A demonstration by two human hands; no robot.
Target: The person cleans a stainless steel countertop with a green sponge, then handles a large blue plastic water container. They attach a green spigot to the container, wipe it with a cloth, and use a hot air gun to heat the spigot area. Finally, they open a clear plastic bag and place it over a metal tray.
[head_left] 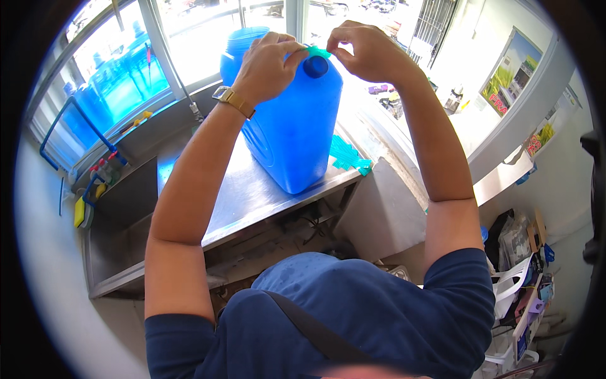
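At upper centre, a green strip (318, 52) is being pinched crosswise by left hand (266, 66) and right hand (367, 54), beside the cap (315, 67) of the blue jug (293, 132).

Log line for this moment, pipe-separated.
left hand: at green strip | right hand: at strip's other end | strip: beside dark cap | blue jug: on steel counter

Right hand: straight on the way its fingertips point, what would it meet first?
Likely the green plastic strip beside the dark cap of the blue jerrycan; depth is unclear, so the right hand may be touching it.
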